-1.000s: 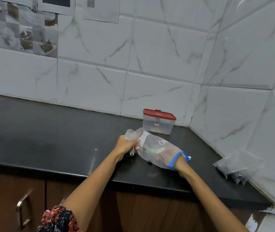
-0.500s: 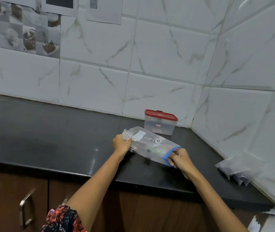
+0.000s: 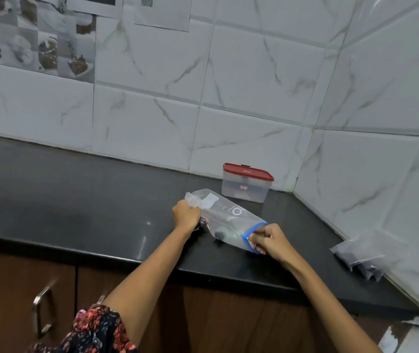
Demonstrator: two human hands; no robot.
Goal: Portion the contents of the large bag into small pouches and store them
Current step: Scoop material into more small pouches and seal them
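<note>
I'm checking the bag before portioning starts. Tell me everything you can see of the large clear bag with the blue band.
The large bag is clear, soft-looking plastic with a blue band along its mouth, a white label patch and round printed marks on its side. It lies on its side on the black counter, in front of the red-lidded container. Something dark sits inside near the mouth. The left hand grips its bunched bottom end; the right hand pinches the blue-banded end. Whether the mouth is sealed cannot be told.
</note>
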